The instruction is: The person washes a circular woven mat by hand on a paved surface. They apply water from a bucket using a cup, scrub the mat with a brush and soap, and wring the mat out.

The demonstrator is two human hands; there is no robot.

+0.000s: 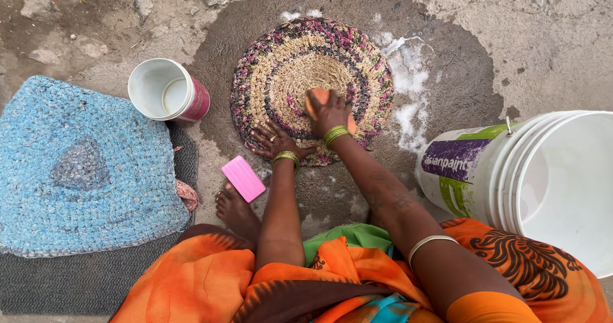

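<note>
On wet concrete floor (357,189), right hand (331,113) fingers clenched around orange scrubber (317,97) atop round braided mat (311,83); left hand (276,141) splayed, released, pinning rim. Advise firm, overlapping strokes.

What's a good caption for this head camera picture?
Right hand scrubs a round woven mat with an orange brush; left hand steadies it.

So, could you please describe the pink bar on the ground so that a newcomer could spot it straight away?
Start at the round braided mat on the wet patch of ground, which the left hand presses flat while the right hand holds an orange scrubber on it. Just off its lower-left edge, beside a bare foot, lies the pink bar. It is the only small, flat, bright pink rectangle there.
</note>
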